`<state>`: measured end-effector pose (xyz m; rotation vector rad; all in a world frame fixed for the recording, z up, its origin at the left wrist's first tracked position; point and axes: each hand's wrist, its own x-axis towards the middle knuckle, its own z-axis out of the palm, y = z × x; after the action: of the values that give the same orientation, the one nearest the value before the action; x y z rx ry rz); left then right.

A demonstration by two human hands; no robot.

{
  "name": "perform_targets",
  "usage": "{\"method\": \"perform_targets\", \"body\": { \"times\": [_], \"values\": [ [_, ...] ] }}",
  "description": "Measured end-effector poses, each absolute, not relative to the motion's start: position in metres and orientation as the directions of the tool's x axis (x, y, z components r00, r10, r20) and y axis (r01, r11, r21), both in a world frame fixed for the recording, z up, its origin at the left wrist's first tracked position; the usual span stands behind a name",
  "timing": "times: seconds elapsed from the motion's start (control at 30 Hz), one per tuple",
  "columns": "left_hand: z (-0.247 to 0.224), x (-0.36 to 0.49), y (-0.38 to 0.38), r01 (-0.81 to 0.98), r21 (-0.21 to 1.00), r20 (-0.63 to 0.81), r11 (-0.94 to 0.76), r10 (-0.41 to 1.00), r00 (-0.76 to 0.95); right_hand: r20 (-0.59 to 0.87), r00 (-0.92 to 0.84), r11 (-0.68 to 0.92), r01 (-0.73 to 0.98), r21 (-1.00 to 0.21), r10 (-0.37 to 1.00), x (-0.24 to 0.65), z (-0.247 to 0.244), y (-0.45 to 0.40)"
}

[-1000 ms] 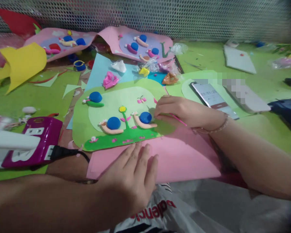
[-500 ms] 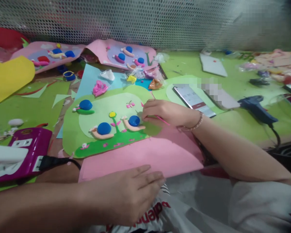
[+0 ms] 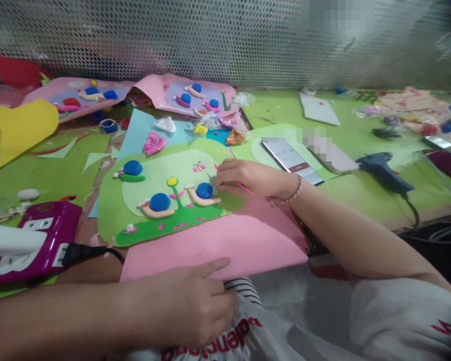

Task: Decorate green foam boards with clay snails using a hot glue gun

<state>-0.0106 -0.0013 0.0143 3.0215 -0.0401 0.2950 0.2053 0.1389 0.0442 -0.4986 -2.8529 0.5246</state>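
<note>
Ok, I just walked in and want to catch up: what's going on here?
A person is bent to a green paper card with three blue-shelled snails on it. Their right hand holds a thin pink stick at the card's right side, beside the rightmost snail. The left hand is at the near edge of the pink sheet, one finger stretched over it; whether it holds anything doesn't show. A lit phone lies beyond the right arm.

Top (image 3: 285,328): pale grey-white; red lettering (image 3: 231,333) across front, partly hidden. Right sleeve (image 3: 391,311): same pale cloth, red marking (image 3: 449,329). Right wrist (image 3: 288,188): thin pinkish bracelet (image 3: 299,188). Black-and-white stripes (image 3: 245,289) at lap, garment unclear
</note>
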Motion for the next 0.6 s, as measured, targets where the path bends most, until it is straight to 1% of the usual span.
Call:
{"method": "perform_targets", "body": {
  "times": [0.2, 0.3, 0.43, 0.6],
  "values": [
    [0.0193, -0.0083, 0.0051, -0.083, 0.19, 0.37, -0.978, -0.007, 0.929, 0.14, -0.922, 0.878, 0.285, -0.386, 0.361, 0.2059, 0.0427, 0.1412],
    [0.0211, -0.0074, 0.0076, -0.092, 0.222, 0.421, -0.971, 0.01, 0.907, 0.136, -0.924, 0.877, 0.283, -0.388, 0.359, 0.2056, 0.0428, 0.1406],
    [0.0207, -0.0076, 0.0087, -0.083, 0.242, 0.399, -0.967, 0.021, 0.917, 0.153, -0.932, 0.895, 0.257, -0.366, 0.33, 0.2057, 0.041, 0.1409],
    [0.0159, -0.01, 0.006, -0.097, 0.248, 0.339, -0.964, -0.007, 0.941, 0.194, -0.929, 0.91, 0.238, -0.341, 0.316, 0.207, 0.0382, 0.1434]
  ]
}}
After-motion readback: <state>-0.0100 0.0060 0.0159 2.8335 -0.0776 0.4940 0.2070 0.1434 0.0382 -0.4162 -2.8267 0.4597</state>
